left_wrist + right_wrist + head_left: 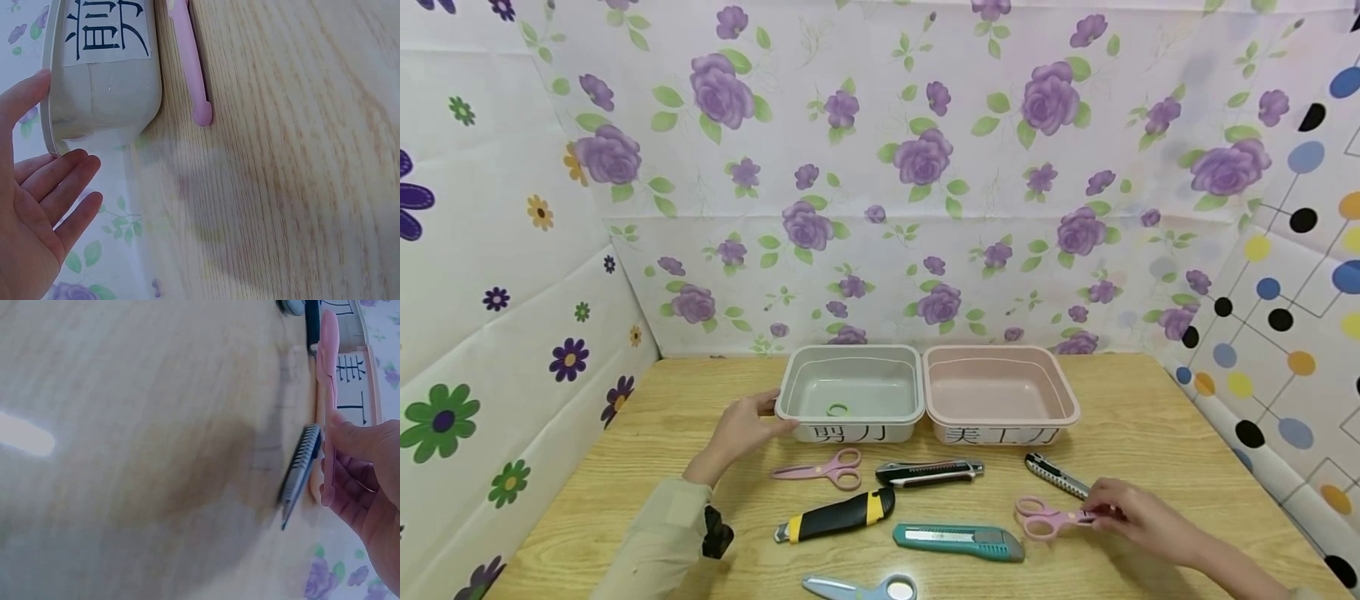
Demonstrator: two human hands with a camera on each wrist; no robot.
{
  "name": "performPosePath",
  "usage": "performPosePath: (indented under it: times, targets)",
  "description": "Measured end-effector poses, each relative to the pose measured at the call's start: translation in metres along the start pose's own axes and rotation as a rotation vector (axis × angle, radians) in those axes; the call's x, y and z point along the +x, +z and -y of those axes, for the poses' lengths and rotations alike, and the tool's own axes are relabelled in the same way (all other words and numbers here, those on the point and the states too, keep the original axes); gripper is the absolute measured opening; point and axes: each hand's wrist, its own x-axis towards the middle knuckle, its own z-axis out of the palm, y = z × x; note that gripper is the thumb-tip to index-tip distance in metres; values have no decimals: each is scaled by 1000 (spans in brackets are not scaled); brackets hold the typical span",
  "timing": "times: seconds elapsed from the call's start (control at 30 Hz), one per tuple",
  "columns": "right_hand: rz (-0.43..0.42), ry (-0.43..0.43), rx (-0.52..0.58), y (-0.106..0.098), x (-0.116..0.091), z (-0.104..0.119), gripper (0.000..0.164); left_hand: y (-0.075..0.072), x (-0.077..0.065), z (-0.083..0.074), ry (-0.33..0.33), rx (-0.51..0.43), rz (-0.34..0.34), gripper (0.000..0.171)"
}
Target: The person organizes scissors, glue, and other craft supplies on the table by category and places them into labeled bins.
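Note:
In the head view, my left hand (741,429) rests against the left front corner of the grey bin (850,348). The left wrist view shows the thumb on the bin's rim and relaxed fingers near its end. My right hand (1138,517) pinches pink scissors (1054,522) by the blade end, handles pointing left, as the right wrist view also shows. A silver-and-black utility knife (1060,477) lies just beyond that hand. Another pair of pink scissors (820,472) lies in front of the grey bin. Inside that bin shows a green ring handle (838,410).
A pink bin (1000,349) stands right of the grey one; both carry labels. On the wooden table lie a black-and-red utility knife (928,472), a yellow-and-black one (838,517), a teal one (958,540) and blue scissors (850,589). Flowered cloth (880,167) rises behind.

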Motion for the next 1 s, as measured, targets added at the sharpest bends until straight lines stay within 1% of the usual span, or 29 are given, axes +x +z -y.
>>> performPosePath:
  times: [0.23, 0.43, 0.57, 0.73, 0.87, 1.0]
  targets:
    - [-21, -37, -41, -13, 23, 4, 19, 1, 1, 2, 10, 9, -5, 71]
    - [-3, -36, -71, -25, 44, 9, 17, 1, 1, 2, 4, -1, -6, 72]
    - [-29, -84, -129, -32, 61, 12, 19, 1, 1, 1, 2, 0, 0, 73]
    - [-39, -119, -199, -39, 87, 15, 22, -1, 1, -1, 2, -8, 3, 73]
    - [-15, -116, -214, -46, 110, 17, 21, -2, 0, -2, -4, -19, 7, 73]
    - [7, -96, -221, -51, 128, 19, 17, -1, -1, -3, -10, -32, 12, 73]
